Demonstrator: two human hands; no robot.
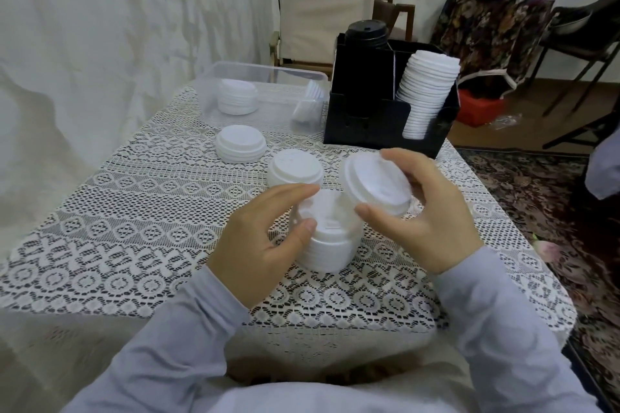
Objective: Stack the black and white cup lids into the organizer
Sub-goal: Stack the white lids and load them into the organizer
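Two hands meet above the table [134, 211]: the left hand [265, 245] curls its fingers [288, 194] round a white lid stack [332, 251] standing there; the right hand [426, 214] pinches one tilted white lid [375, 184] just beside it, near the black organizer [362, 124].

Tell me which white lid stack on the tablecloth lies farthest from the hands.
The short stack beside the clear bin; the other two sit by the left hand.

Matt white plastic cup lids [330, 245]; black plastic organizer [369, 124], smooth; clear glossy plastic tub [214, 77]; white openwork lace tablecloth [134, 211].
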